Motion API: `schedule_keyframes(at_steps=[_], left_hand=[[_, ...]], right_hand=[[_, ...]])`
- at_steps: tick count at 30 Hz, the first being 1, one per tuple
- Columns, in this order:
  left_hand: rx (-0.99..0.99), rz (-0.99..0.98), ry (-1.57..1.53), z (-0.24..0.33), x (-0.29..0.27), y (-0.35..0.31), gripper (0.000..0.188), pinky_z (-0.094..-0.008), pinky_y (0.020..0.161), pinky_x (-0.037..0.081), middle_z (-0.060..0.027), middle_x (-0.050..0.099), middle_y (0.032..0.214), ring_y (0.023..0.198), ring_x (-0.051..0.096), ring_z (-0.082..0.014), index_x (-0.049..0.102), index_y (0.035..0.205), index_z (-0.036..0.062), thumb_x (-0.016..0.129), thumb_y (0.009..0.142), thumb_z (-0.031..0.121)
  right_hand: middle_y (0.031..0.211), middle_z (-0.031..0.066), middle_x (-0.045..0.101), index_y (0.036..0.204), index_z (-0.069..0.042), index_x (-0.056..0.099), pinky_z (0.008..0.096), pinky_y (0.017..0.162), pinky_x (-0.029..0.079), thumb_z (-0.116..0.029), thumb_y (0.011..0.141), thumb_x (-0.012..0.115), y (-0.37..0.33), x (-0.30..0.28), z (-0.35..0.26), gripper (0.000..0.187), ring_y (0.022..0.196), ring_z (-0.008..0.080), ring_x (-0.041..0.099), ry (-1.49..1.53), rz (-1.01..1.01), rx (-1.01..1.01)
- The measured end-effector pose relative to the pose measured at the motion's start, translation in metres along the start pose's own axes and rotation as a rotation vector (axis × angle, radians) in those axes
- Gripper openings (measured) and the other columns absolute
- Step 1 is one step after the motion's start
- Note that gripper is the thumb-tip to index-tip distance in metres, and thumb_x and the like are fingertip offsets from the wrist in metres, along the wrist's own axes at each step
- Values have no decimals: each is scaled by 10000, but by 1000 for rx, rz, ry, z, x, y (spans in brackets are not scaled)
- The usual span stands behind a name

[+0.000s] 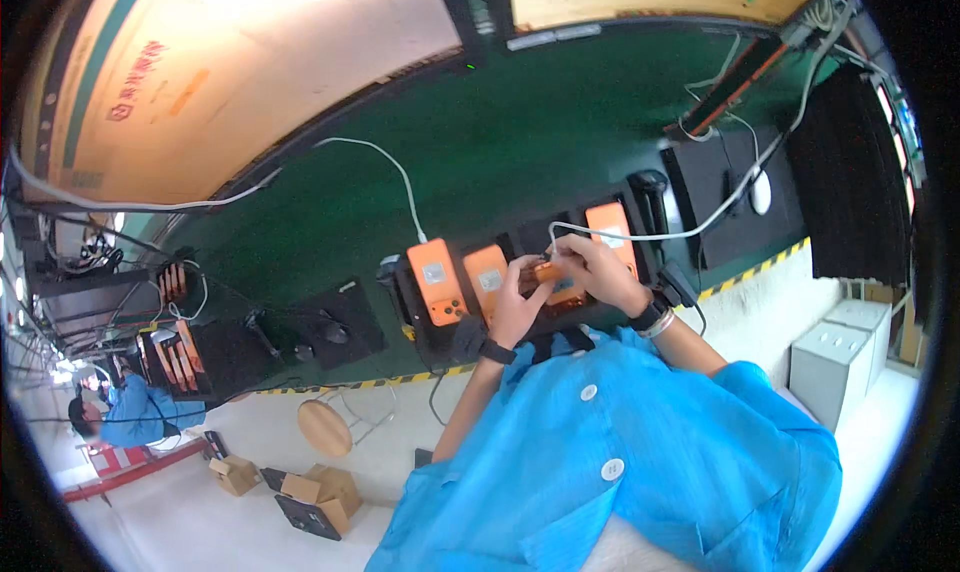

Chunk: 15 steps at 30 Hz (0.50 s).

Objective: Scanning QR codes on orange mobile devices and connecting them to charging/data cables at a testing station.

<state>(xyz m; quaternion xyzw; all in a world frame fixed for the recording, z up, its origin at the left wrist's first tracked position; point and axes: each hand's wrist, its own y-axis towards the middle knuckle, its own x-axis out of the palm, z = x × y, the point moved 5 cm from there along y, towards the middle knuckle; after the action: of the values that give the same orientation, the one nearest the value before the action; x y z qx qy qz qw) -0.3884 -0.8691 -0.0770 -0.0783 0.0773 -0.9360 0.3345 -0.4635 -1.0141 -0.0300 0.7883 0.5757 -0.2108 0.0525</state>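
Close to my body, my left hand [513,304] is closed around an orange phone [547,271], its fingers on the near edge. My right hand [603,274] is closed at the same phone, pinching the end of a white cable [640,238] against it; the fingers hide whether the plug is in. To the left lies an orange phone [432,272] with its camera lenses up and a white cable [405,177] running into its top end. Beside it rests another orange phone [487,275]. A further orange phone [607,222] lies beyond my right hand.
A black handheld scanner [650,197] stands right of the phones, and another [397,282] left of them. A white mouse [761,193] lies on a black mat [710,197]. Yellow-black tape [745,277] marks the bench edge. A stool [325,429] and a person [145,412] are leftward.
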Motion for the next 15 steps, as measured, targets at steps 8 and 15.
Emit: schedule_keyframes(at_steps=[8, 15], left_hand=[[14, 400, 144, -7, -126, -29, 195, -272, 851, 479, -53, 629, 1036, 957, 602, -134, 612, 1096, 31, 594, 938, 143], [-52, 813, 443, -41, -244, -75, 164, -299, 817, 464, -79, 611, 1016, 872, 576, -173, 635, 1026, 15, 600, 904, 119]], right_hand=[[1039, 213, 606, 1325, -15, 379, 399, 867, 495, 13, 849, 574, 60, -2, 21, 515, 1006, 352, 619, 46, 83, -17], [1096, 228, 595, 1203, 35, 536, 449, 921, 455, -187, 860, 655, 95, 89, -18, 426, 1063, 395, 547, -359, 110, -265]])
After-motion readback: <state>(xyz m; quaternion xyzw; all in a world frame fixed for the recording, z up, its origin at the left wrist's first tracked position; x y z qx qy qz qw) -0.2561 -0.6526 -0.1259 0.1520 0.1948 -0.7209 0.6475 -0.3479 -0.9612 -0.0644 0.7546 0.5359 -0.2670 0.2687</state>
